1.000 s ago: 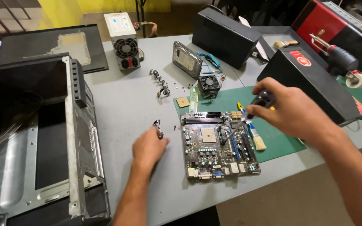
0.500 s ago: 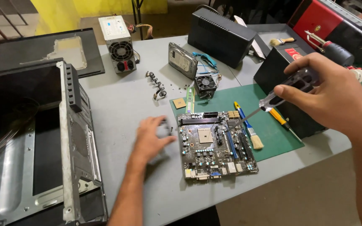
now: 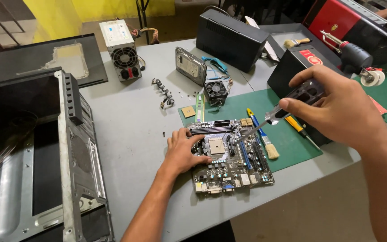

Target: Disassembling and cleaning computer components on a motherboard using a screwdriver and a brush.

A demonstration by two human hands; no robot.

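A dark motherboard (image 3: 236, 157) lies on the grey table, partly on a green mat (image 3: 292, 143). My left hand (image 3: 182, 150) rests on the board's left edge, fingers touching it near the square processor socket (image 3: 216, 144). My right hand (image 3: 332, 105) is raised above the mat and grips a screwdriver (image 3: 274, 117) with a clear handle; its metal tip points down at the board right of the socket.
An open computer case (image 3: 45, 161) fills the left. A power supply (image 3: 121, 50), hard drive (image 3: 190, 66), cooler fan (image 3: 215, 89), memory stick (image 3: 199, 107), processor chip (image 3: 187, 111), brush (image 3: 265, 136) and yellow screwdriver (image 3: 297, 129) lie around. Black boxes (image 3: 231, 38) stand behind.
My left hand slid right from the bare table onto the motherboard's edge. My right hand lifted off the board with the screwdriver, then angled its tip back down toward the board.
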